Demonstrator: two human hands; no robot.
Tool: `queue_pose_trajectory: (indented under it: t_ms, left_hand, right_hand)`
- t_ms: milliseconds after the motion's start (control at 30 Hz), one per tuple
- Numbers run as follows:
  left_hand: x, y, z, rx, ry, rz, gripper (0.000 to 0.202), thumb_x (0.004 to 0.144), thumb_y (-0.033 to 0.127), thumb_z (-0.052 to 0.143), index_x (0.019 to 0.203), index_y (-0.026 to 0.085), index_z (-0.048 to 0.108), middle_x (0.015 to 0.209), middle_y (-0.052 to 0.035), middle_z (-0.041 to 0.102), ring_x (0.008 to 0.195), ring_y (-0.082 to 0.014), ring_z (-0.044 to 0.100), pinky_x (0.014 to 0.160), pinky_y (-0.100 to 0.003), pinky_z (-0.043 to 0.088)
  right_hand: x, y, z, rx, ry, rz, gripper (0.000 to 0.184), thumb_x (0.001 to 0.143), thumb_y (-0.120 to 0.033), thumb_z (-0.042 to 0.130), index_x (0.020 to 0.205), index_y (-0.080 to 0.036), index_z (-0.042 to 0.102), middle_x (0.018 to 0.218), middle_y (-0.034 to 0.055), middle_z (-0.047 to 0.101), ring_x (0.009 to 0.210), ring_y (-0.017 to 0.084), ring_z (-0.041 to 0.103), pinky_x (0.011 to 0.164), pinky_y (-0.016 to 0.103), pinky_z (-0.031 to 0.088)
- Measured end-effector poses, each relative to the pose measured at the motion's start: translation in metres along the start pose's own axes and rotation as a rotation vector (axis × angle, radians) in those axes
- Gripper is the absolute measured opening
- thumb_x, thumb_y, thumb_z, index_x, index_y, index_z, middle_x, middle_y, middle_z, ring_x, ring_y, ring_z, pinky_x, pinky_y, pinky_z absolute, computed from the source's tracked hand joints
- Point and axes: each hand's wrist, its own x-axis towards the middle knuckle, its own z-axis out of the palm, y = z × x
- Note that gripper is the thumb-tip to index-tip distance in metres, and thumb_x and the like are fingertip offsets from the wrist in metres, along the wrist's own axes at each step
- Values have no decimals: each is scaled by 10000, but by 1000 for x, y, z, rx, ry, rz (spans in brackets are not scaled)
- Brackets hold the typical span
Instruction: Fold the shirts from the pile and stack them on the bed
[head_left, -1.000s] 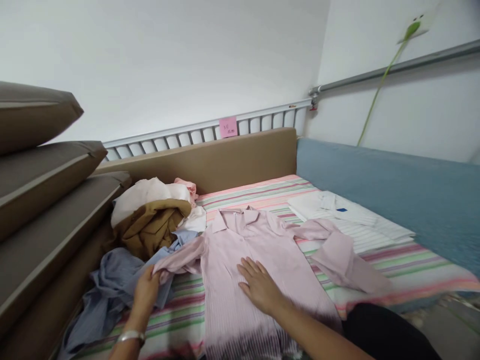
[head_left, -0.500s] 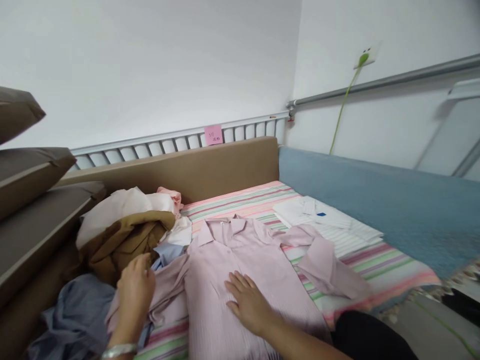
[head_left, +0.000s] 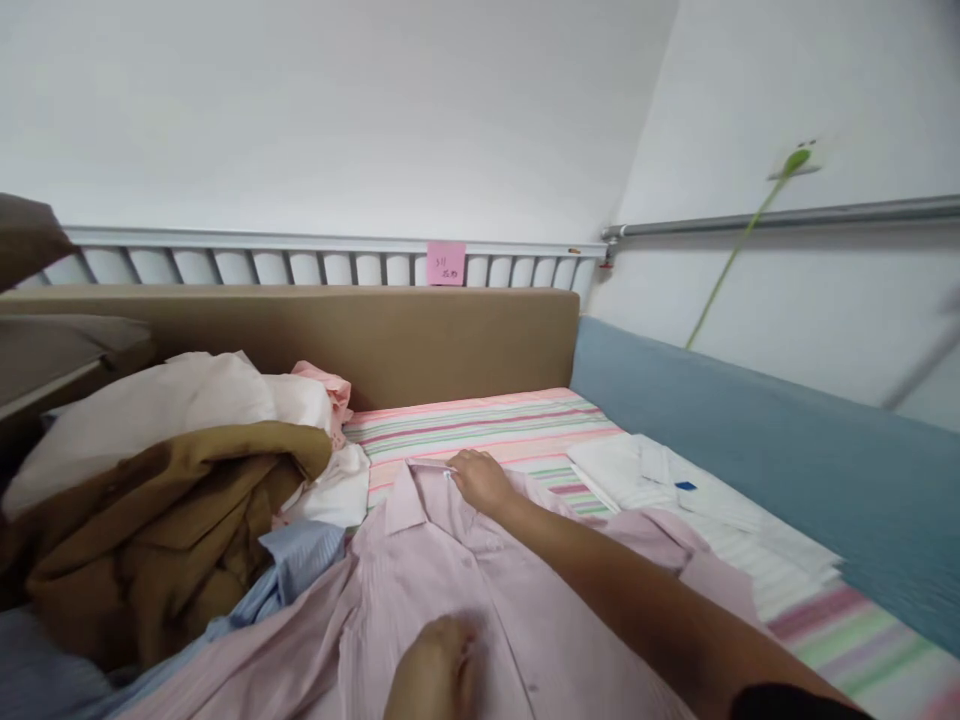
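A pale pink button-up shirt (head_left: 397, 590) lies front side up, its collar toward the wall and its sleeves spread to both sides. My right hand (head_left: 481, 482) reaches across it, fingers closed on the back of the collar by the neck label. Low in the middle, my left hand (head_left: 436, 668) is over the shirt front, curled but smeared by motion. Whether its fingers touch the fabric cannot be made out. To the right is a folded white shirt (head_left: 622, 470) with a small blue mark.
A heap with a brown garment (head_left: 202, 500), white clothing (head_left: 172, 400) and a blue garment (head_left: 300, 560) lies at left. Striped cloth (head_left: 465, 415) covers the bed. A tan padded board (head_left: 405, 340), a blue one (head_left: 720, 400) and a radiator (head_left: 300, 268) edge it.
My right hand has gone from lying flat on the shirt front up to the collar. My left hand has left the sleeve at left and come over the shirt front. The view has shifted closer.
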Motion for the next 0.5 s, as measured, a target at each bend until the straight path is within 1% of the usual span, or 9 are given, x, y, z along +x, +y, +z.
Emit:
queue_pose_trajectory:
  t_ms: [67, 133, 200, 233, 333, 400, 500]
  left_hand:
    - [2, -3, -5, 24, -62, -29, 313, 764, 158, 447, 1004, 174, 647, 1008, -100, 659, 915, -207, 604, 817, -288, 449]
    - [4, -8, -9, 30, -104, -51, 335, 742, 144, 464, 1021, 177, 646, 1030, -104, 653, 925, -213, 604, 819, -290, 449]
    - [5, -10, -13, 22, -110, -67, 342, 742, 147, 461, 1028, 182, 645, 1036, -106, 649, 950, -222, 598, 835, -300, 447]
    - [4, -11, -14, 16, -108, -76, 345, 746, 151, 454, 1032, 184, 644, 1039, -105, 649, 966, -226, 594, 846, -304, 444]
    - [3, -10, -18, 5, -122, -108, 362, 757, 161, 432, 1053, 176, 640, 1065, -116, 642, 991, -236, 587, 866, -320, 439]
    - [1, -10, -19, -3, -144, -114, 373, 752, 165, 438, 1068, 168, 637, 1082, -126, 636, 1005, -246, 584, 877, -331, 438]
    - [0, -9, -17, -17, -171, -104, 374, 743, 175, 455, 1069, 179, 639, 1088, -126, 634, 1009, -253, 588, 875, -334, 442]
  right_hand:
    - [26, -4, 19, -48, -16, 18, 224, 837, -203, 511, 1018, -158, 634, 1022, 109, 637, 1001, 232, 546, 852, 339, 375]
    - [43, -6, 35, -79, -34, 36, 189, 831, -171, 504, 949, -127, 645, 985, 139, 630, 976, 245, 547, 825, 346, 373]
    - [51, -5, 43, -87, -46, 43, 186, 847, -155, 471, 876, -127, 653, 948, 140, 629, 956, 238, 548, 814, 339, 366]
    - [52, -3, 44, -83, -47, 41, 199, 860, -160, 456, 854, -135, 653, 937, 132, 630, 952, 230, 547, 813, 331, 363]
    - [47, 2, 33, -44, -35, 9, 215, 899, -210, 429, 869, -167, 638, 956, 92, 635, 962, 200, 543, 831, 298, 355]
    - [40, 7, 20, -7, -31, -21, 217, 920, -237, 407, 914, -184, 617, 967, 62, 643, 949, 175, 552, 832, 269, 359]
    - [35, 16, 2, 40, -37, -47, 243, 948, -261, 346, 996, -208, 579, 974, 26, 653, 903, 143, 577, 792, 232, 385]
